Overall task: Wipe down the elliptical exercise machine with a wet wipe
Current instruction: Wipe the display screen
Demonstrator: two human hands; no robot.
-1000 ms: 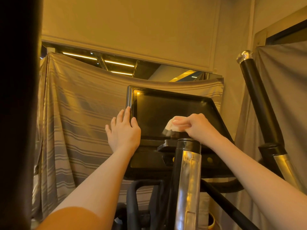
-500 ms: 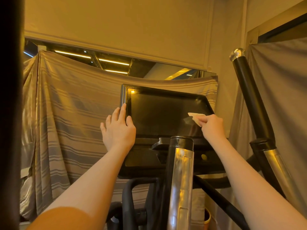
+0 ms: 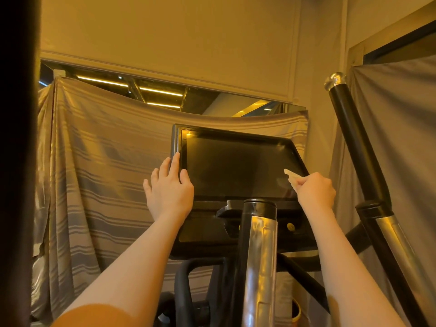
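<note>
Pinched wet wipe [image 3: 292,177] (tip up-left)

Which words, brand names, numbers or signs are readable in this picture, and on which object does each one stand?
None can be read.
The console screen is dark and shows no text.
The silver post carries only raised shapes, no legible letters.
The yellow button is too small to show any mark.

Our right hand [image 3: 315,192] has carried the wet wipe [image 3: 292,176] from the lower middle of the screen [image 3: 236,166] across to its right edge.
</note>
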